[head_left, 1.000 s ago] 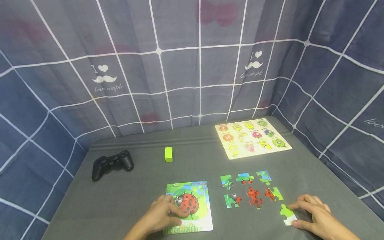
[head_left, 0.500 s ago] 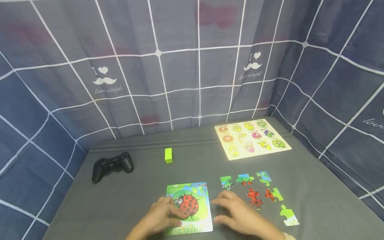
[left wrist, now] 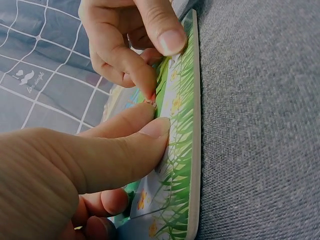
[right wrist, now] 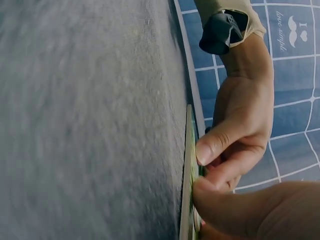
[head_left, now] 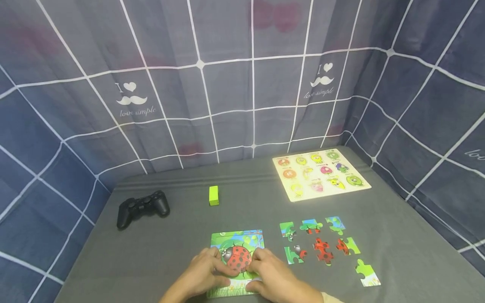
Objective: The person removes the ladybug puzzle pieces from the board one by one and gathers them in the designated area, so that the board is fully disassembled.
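Observation:
A square ladybug puzzle board (head_left: 248,290) lies flat near the front of the table. My left hand (head_left: 204,271) is over its lower left part, thumb and index finger pinching a puzzle piece (left wrist: 170,82), mostly hidden by fingers. From the right, my right hand (head_left: 274,275) reaches onto the same lower part. Its thumb (left wrist: 172,41) and bent index finger pinch at the piece's right side, with both index fingertips close together in the left wrist view. Several loose puzzle pieces lie right of the board, including a red spotted piece (head_left: 323,251) and a green-white corner piece (head_left: 367,273).
Behind the loose pieces is a fruit picture board (head_left: 299,181). A black game controller (head_left: 143,208) rests at the left, and a small lime-green block (head_left: 214,195) stands behind the ladybug board. A grid-patterned curtain (head_left: 227,92) encloses the dark grey table (head_left: 178,227).
My right hand let go of the green-white corner piece at the right and moved left onto the ladybug board. My left hand has stayed in place on the board.

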The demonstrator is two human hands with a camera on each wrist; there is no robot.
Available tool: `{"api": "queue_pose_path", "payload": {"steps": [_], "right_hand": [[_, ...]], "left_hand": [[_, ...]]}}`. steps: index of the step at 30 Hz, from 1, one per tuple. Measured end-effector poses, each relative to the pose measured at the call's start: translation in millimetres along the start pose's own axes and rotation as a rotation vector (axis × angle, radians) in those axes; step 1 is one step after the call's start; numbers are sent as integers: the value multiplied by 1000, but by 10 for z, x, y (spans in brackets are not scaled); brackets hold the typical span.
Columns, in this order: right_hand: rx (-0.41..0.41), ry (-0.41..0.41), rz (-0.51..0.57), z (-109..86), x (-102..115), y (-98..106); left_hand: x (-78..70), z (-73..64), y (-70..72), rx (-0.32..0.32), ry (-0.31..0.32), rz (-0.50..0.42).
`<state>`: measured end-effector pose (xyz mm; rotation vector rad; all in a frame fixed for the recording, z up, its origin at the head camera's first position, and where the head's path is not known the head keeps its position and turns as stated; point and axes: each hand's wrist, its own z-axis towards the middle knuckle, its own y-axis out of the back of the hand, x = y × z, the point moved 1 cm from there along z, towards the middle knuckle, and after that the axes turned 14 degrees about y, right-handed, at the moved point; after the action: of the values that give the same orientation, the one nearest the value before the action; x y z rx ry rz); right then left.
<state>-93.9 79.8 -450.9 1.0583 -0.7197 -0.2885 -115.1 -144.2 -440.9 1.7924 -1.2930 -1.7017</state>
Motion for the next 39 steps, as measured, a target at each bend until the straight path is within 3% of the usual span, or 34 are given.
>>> {"api": "queue_pose_path", "payload": {"steps": [7,15,26,32,36,39], "right_hand": [[17,-35,-32,38,53,-13],[56,5,-49,88,76,-10],[-8,-141,117,76,86,-13],[-34,-221,272,85,86,-10],[-34,-236,360,92,108,-12],[-18,-225,345,101,134,-18]], "left_hand": [[6,-2,-7,-12,-12,0],[42,-11,1,-14,-33,47],[39,1,7,-32,2,68],[38,-4,9,-44,-23,54],[55,5,5,-35,-32,55],[67,8,7,-31,-33,63]]}}
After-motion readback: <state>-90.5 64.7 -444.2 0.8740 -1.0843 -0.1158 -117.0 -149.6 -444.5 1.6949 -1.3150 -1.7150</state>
